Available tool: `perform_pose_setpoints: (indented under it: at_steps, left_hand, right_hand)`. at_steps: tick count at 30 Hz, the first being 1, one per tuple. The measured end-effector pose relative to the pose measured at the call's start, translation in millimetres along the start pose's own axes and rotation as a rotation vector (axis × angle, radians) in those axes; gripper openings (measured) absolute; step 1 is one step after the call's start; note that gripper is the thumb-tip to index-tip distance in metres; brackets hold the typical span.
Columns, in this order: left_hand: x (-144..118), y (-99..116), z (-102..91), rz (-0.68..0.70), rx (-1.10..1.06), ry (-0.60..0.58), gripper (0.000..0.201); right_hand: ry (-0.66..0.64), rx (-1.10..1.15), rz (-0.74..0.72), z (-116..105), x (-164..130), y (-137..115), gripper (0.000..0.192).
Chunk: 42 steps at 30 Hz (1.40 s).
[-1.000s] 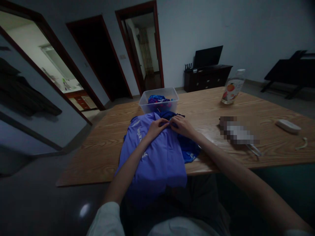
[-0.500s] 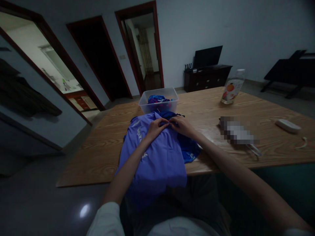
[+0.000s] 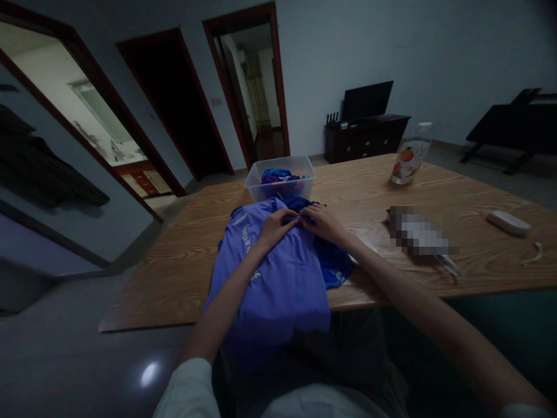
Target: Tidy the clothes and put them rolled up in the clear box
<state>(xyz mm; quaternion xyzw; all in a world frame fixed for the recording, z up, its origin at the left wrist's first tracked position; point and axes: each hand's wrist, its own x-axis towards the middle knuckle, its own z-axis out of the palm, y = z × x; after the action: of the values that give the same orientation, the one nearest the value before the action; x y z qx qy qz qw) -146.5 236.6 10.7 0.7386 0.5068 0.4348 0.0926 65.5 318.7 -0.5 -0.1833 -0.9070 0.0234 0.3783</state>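
Observation:
A purple garment (image 3: 282, 278) with white lettering lies over the table edge and hangs down in front of me. Near its far end, my left hand (image 3: 277, 225) and my right hand (image 3: 321, 220) pinch the purple cloth, their fingertips almost meeting. The exact bit of cloth between the fingers is too small to make out. Beneath it and to the right, a darker blue cloth (image 3: 335, 264) shows on the wood. Just beyond the hands stands a clear plastic box (image 3: 256, 187) with crumpled blue and red fabric (image 3: 281, 177) inside.
The wooden table (image 3: 174, 278) carries a clear bottle (image 3: 411, 155) with a fruit label at the back right. A blurred-out item (image 3: 420, 232) lies right of my forearm. Farther right are a white oblong object (image 3: 508, 222) and a small pale strip (image 3: 533, 253).
Both hands and the purple garment stay practically where they were. The floor at the left looks a little brighter.

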Motion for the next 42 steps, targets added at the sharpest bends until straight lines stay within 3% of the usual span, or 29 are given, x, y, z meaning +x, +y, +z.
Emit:
perform_pose_setpoints:
  at_steps: [19, 29, 37, 42]
  left_hand:
    - [0, -2, -2.5, 0.025, 0.047, -0.042, 0.023]
    - [-2, 7, -5.6, 0.083, 0.153, -0.037, 0.023]
    - [-4, 4, -13.8, 0.144, 0.507, -0.111, 0.035]
    - [-5, 0, -16.8, 0.166, 0.616, -0.147, 0.031]
  right_hand:
    - [0.034, 0.040, 0.028, -2, 0, -5, 0.011]
    - [-0.034, 0.065, 0.048, 2, 0, 2, 0.017]
    - [-0.029, -0.048, -0.008, -4, 1, 0, 0.015]
    - [-0.041, -0.081, -0.039, -1, -1, 0, 0.014]
